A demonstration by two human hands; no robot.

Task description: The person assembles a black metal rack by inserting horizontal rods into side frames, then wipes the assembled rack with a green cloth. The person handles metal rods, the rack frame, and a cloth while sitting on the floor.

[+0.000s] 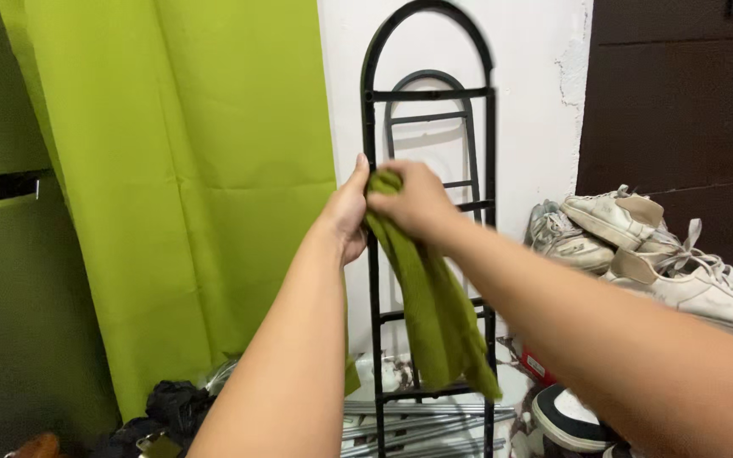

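The right hand was closed around the bunched top of an olive-green cloth, pressing it against the left upright of a black metal rack with an arched top that stood against the white wall. The cloth's loose length hung down in front of the rack's lower rungs. The left hand gripped the same upright just left of the cloth, fingers wrapped behind the bar.

The rack looked tall and narrow, so a hard rub could have tipped or twisted it if the left hand's hold slackened. The dangling end of the cloth could have caught on a crossbar and pulled out of the right hand. To the right, white sneakers lay heaped in an unsteady pile near the rack; a knock might have sent them sliding down. Loose metal rods lay on the floor at the rack's foot, and they could have rolled if the rack shifted. A green curtain hung to the left, well apart.
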